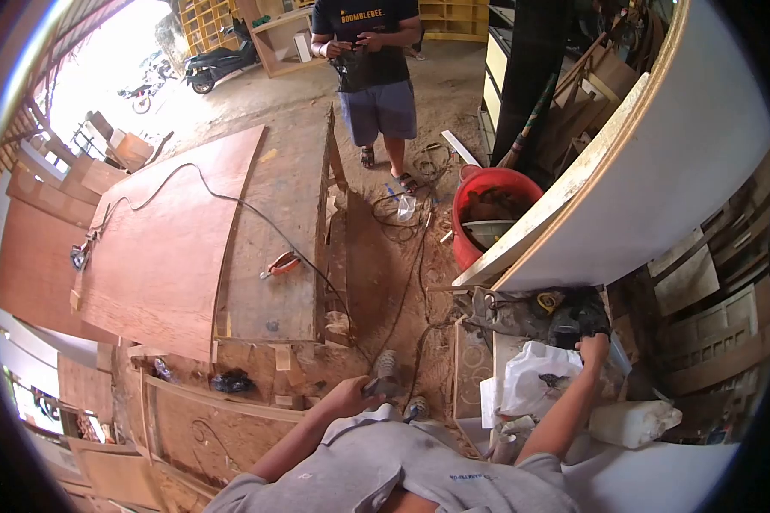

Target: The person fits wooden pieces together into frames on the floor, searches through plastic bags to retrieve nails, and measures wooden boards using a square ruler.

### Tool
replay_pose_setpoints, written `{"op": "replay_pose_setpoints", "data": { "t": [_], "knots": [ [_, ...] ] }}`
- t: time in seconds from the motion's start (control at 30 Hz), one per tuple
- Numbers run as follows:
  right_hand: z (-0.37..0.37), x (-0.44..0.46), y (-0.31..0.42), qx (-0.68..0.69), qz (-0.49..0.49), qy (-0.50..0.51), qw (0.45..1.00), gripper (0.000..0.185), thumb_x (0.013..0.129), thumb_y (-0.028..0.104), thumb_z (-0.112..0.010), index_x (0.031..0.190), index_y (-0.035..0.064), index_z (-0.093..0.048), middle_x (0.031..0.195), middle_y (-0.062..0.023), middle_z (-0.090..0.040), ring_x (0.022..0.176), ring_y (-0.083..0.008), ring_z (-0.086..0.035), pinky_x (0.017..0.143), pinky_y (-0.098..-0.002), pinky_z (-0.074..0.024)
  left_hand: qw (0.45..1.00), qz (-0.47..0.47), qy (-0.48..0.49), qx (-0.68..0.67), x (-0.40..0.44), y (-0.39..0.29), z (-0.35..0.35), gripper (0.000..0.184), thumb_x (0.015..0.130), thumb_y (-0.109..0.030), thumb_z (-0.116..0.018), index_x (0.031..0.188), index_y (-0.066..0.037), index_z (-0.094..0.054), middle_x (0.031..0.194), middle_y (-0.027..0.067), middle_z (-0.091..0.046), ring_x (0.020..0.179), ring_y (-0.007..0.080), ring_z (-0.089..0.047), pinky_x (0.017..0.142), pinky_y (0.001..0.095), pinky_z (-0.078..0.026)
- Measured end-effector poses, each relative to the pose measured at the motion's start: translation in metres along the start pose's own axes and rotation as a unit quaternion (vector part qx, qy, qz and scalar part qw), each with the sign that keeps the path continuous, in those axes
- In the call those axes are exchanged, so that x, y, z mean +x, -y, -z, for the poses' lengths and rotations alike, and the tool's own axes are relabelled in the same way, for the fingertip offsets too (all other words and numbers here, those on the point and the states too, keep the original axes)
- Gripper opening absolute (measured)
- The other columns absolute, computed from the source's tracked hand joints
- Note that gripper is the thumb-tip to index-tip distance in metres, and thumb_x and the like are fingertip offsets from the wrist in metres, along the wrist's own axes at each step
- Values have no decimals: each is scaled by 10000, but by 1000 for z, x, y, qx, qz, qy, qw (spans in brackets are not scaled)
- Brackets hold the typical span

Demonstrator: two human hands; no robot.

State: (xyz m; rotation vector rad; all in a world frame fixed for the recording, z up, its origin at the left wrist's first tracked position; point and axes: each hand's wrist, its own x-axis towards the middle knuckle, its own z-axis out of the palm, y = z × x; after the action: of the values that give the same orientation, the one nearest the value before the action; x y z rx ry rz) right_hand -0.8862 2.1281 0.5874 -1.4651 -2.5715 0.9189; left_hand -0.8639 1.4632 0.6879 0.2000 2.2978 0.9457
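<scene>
My left hand (348, 398) is in front of my body, above the floor near my shoes, its fingers closed around a small dark object (376, 388) whose kind I cannot make out. To the right, my right hand (594, 348) reaches onto a cluttered bench, with its fingers closed at the edge of a black item (576, 323). What exactly it grips is hidden. Beside that hand lie a white plastic bag (530, 376) and a yellow-and-black tape measure (547, 300). A white plastic container (635, 424) lies nearer to me.
A workbench (295, 179) carries a plywood sheet (175, 222), orange-handled pliers (282, 264) and a cable. Cords cross the dusty floor. A red bucket (468, 244) stands beside a large leaning white panel (642, 171). Another person (368, 60) stands beyond, holding something small.
</scene>
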Motion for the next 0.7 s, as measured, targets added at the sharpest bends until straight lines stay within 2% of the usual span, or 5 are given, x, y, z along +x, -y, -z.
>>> {"op": "replay_pose_setpoints", "data": {
  "t": [0.23, 0.33, 0.37, 0.5, 0.7],
  "knots": [
    [85, -92, 38, -21, 76, -74, 994, 245, 882, 216, -754, 909, -27, -771, 805, -145, -764, 783, -277, -730, 768, -452, -548, 1000, -17, -21, -10, 5, -2, -4, 537, 924, -487, -769, 1113, 12, -715, 933, 240, -731, 894, 405, -719, 821, 466, -551],
    [118, -136, 74, 88, 154, -66, 982, 295, 919, 285, -743, 892, -6, -789, 775, -105, -758, 757, -217, -693, 769, -409, -528, 999, 22, -20, -44, 10, 3, -10, 529, 925, -476, -774, 1095, 22, -713, 880, 212, -730, 849, 348, -731, 803, 454, -558],
    [126, -156, 97, 139, 182, -58, 972, 314, 933, 310, -738, 880, 6, -794, 758, -89, -753, 742, -196, -678, 768, -395, -518, 992, 5, -45, -121, 10, 6, -15, 442, 941, -432, -774, 1022, 0, -722, 793, 136, -716, 690, 232, -694, 650, 397, -542],
    [71, -225, 199, 423, 195, 180, 866, 270, 1009, 261, -702, 1030, 9, -796, 821, -29, -735, 696, -107, -608, 648, -270, -444, 919, 110, -46, -377, 11, -20, -3, 294, 962, -342, -774, 941, -53, -722, 733, 33, -667, 541, 95, -557, 489, 283, -413],
    [-21, -308, 269, 395, 180, 529, 729, 293, 1080, 273, -632, 1139, 22, -770, 864, -47, -777, 521, 1, -383, 489, -191, -270, 773, 43, -101, -625, 7, -61, 19, 202, 995, -236, -741, 966, -45, -683, 814, 18, -650, 686, 92, -609, 594, 249, -461]
  ]
}}
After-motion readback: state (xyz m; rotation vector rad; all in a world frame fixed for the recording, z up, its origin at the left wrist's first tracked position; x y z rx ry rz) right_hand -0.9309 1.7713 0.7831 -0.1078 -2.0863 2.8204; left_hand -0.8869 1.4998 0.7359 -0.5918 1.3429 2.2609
